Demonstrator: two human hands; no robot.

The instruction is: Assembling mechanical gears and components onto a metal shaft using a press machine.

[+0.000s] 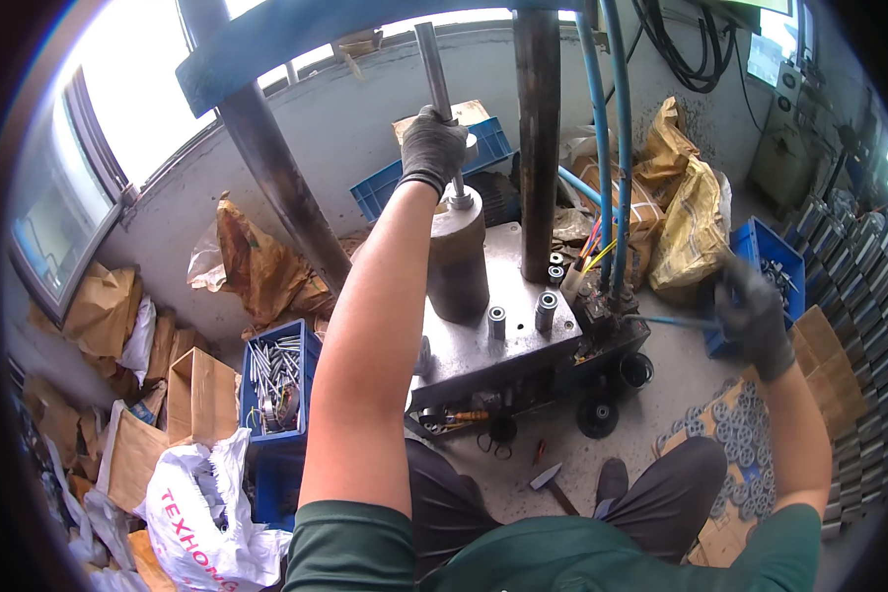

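In a dark grey work glove, my left hand is closed around an upright metal rod. The rod stands over a thick metal cylinder, where a narrower shaft with a nut-like collar enters its top. That cylinder rests on a heavy steel block. Also gloved, my right hand is out to the right, at the outer end of a blue lever. Motion blurs its fingers, so its grip on the lever is unclear. Small ringed metal sleeves stand on the block.
Steel columns and blue hoses rise behind the block. A blue bin of metal rods stands left; another blue bin is right. A hammer lies between my feet. Metal rings cover cardboard at right.
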